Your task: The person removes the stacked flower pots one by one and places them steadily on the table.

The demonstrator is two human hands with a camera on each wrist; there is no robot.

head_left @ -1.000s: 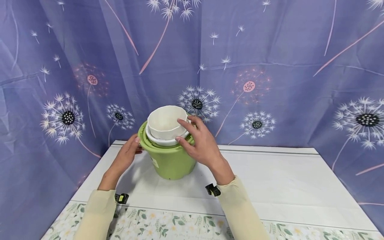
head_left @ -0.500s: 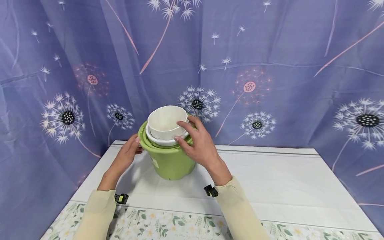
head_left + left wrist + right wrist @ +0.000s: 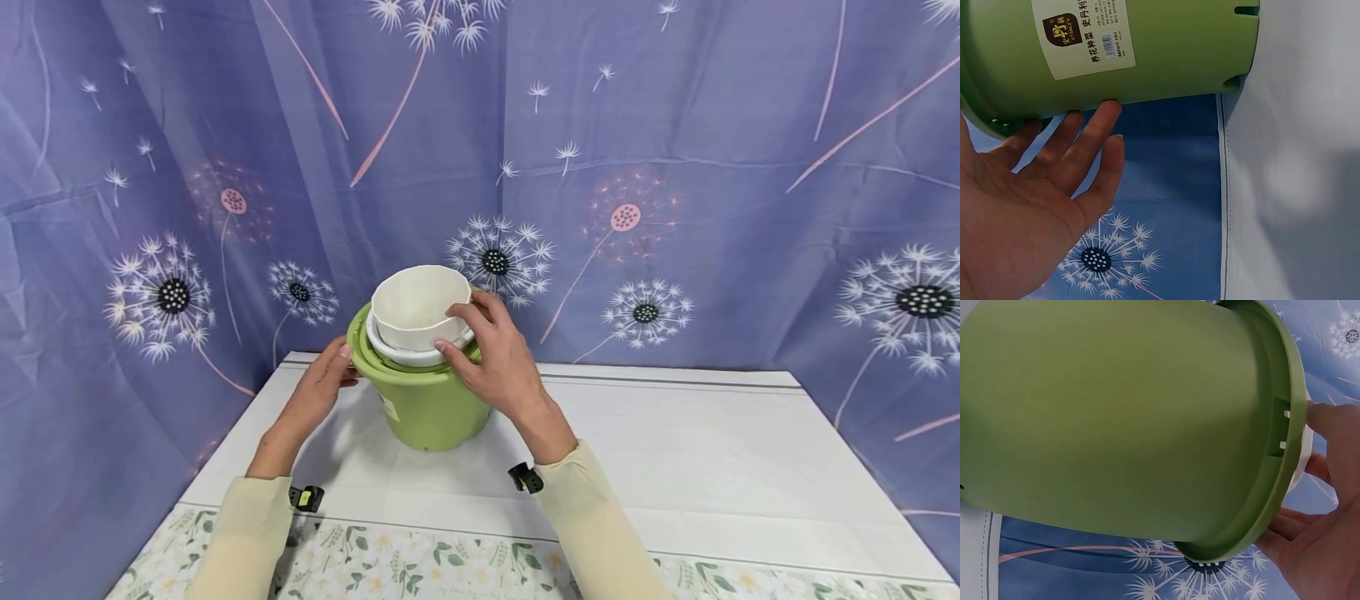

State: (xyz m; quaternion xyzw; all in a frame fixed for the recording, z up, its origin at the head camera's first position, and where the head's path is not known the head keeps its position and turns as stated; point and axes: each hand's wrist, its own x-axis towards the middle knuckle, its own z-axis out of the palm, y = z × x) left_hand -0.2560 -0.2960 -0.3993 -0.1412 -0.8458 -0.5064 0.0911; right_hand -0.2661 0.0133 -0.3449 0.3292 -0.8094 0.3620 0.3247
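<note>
Right hand pinches the white bowl on top of the stack

And here's the right hand (image 3: 501, 358), thumb outside and forefinger over the edge, pinching the right side of the white bowl (image 3: 414, 307)! Its other fingers are bent behind, partly hidden; exactly what they touch, I can't tell. The bowl stands at the top of the stack, mouth up, its base hidden inside a white pot (image 3: 405, 357), and that pot sits within the big green pot (image 3: 437, 410).

Over on the other flank, the left hand (image 3: 315, 387) has its fingers spread, tips against the green pot's side just below the rim, thumb up beside that rim. A pale label (image 3: 1085, 37) with dark printing shows on the pot wall just above those fingertips in the left wrist view.

The green pot stands upright on the white table (image 3: 697, 450), left of centre. Nearer the person runs a flowery strip (image 3: 472, 554), both pale sleeves reaching over it. Behind it all hangs a purple curtain (image 3: 697, 100) covered in dandelions.
</note>
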